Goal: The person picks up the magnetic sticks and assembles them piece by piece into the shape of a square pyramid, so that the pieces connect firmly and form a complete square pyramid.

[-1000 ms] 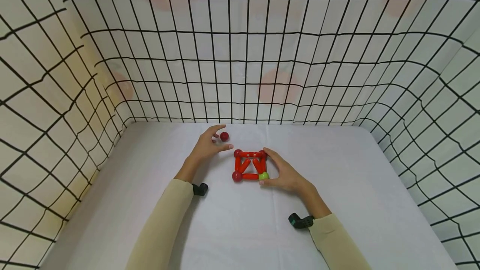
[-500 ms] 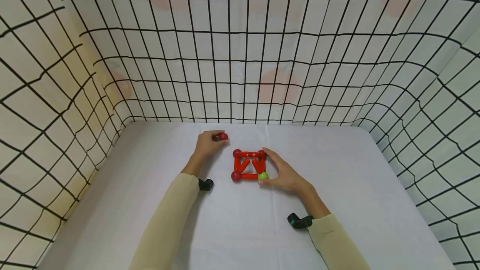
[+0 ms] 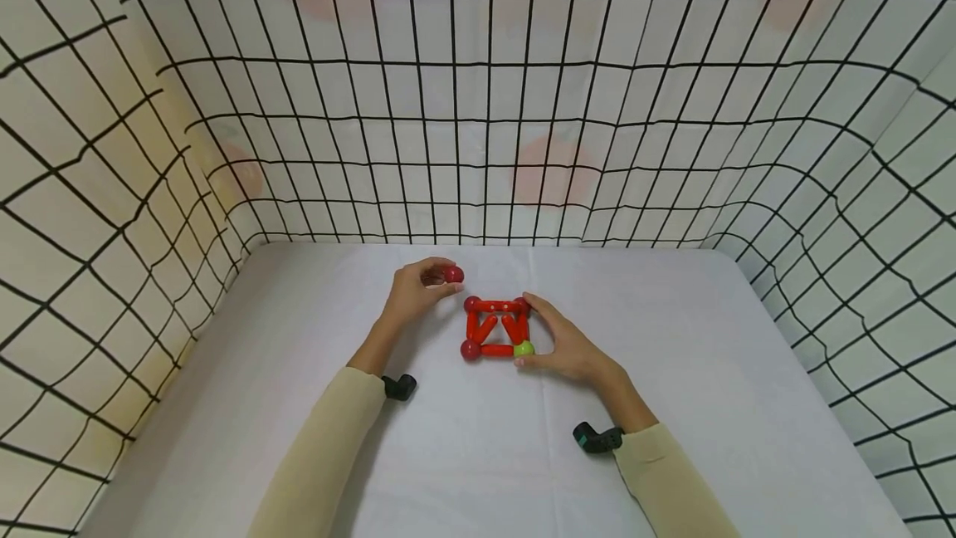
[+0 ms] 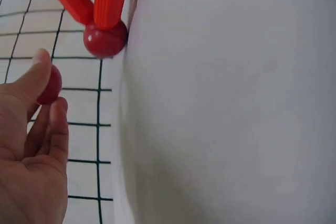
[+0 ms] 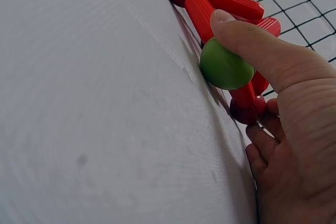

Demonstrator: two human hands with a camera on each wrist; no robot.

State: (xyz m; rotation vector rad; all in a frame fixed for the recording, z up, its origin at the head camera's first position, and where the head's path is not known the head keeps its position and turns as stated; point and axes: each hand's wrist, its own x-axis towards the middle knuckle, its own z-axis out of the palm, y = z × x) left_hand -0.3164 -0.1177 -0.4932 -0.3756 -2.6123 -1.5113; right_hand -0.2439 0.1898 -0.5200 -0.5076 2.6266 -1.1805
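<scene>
My left hand (image 3: 411, 291) pinches a loose dark red ball (image 3: 454, 274) between thumb and fingers, just beyond the far left corner of a magnetic building set frame. The left wrist view shows this ball (image 4: 52, 85) at the fingertips. Red rods (image 3: 496, 350) form the four-sided frame lying on the table, with dark red balls (image 3: 470, 349) at three corners and a green ball (image 3: 524, 349) at the near right. Two slanted rods (image 3: 485, 329) lean inward, their upper ends apart. My right hand (image 3: 571, 351) holds the frame's right side, thumb on the green ball (image 5: 227, 64), fingers at the far right red ball (image 5: 248, 109).
A white cloth covers the table (image 3: 635, 405). White walls with a black grid (image 3: 553, 90) rise at the back and both sides. Each wrist wears a small black camera, one on the left (image 3: 400, 387) and one on the right (image 3: 597, 438).
My left hand has closed its fingers on the loose red ball and moved it slightly right, toward the frame. The right hand and the frame have stayed in place.
</scene>
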